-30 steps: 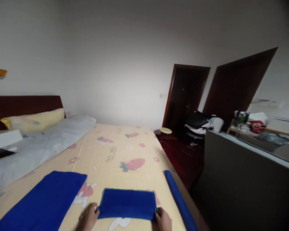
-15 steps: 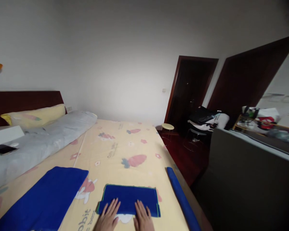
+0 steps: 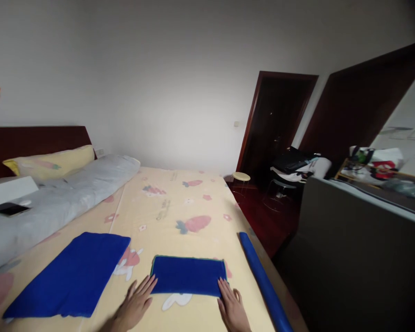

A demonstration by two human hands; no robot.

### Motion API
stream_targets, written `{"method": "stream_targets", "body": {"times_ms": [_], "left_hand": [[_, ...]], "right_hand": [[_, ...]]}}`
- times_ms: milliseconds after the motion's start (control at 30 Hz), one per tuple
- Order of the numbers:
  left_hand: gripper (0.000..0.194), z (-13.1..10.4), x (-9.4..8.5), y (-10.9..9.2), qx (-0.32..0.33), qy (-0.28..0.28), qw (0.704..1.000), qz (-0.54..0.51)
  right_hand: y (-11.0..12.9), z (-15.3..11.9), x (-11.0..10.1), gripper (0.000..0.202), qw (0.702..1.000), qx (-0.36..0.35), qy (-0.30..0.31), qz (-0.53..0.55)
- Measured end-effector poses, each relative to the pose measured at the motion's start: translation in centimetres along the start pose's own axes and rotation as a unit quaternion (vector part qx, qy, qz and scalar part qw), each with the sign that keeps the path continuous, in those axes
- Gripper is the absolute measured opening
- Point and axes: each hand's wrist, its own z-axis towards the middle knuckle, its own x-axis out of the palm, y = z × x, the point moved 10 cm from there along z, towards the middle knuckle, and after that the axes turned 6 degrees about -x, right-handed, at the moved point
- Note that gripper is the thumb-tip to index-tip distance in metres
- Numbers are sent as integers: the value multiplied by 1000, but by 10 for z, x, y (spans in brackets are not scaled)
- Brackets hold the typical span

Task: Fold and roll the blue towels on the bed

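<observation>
Three blue cloths — one folded point(image 3: 187, 275), one flat point(image 3: 72, 275), one rolled point(image 3: 263, 281) — two hands point(image 3: 135, 305) point(image 3: 232, 308), one pillow point(image 3: 48, 165), one stool point(image 3: 241, 177).

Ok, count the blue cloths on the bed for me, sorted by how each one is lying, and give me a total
Folded into a small rectangle, between the left hand and right hand: 1, the folded blue cloth
Spread flat: 1, the flat blue cloth
Rolled up: 1, the rolled blue cloth
Total: 3

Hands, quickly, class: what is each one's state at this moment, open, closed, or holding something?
Left hand: open, flat on the bed sheet, fingertips at the folded blue cloth's left end.
Right hand: open, flat, fingertips at its right end.
</observation>
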Motion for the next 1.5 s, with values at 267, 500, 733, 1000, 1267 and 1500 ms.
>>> {"method": "stream_targets", "body": {"times_ms": [267,500,733,1000,1267,1500], "left_hand": [[75,29,11,-91,7,-50,999,10],[69,22,18,-33,-12,-21,1000,2],[77,33,11,-8,8,46,999,-10],[53,16,-14,-3,-85,107,988,-66],[48,59,-34,3,-180,109,977,-29],[86,79,6,-113,-78,149,985,-47]], "right_hand": [[89,37,16,58,996,-74,-52,3],[16,12,19,61,987,-92,-113,-63],[-5,24,-1,53,999,-41,-6,-17],[3,21,-18,44,999,25,40,16],[-8,68,-33,50,995,93,35,-2],[97,101,33,64,996,-48,43,66]]}}
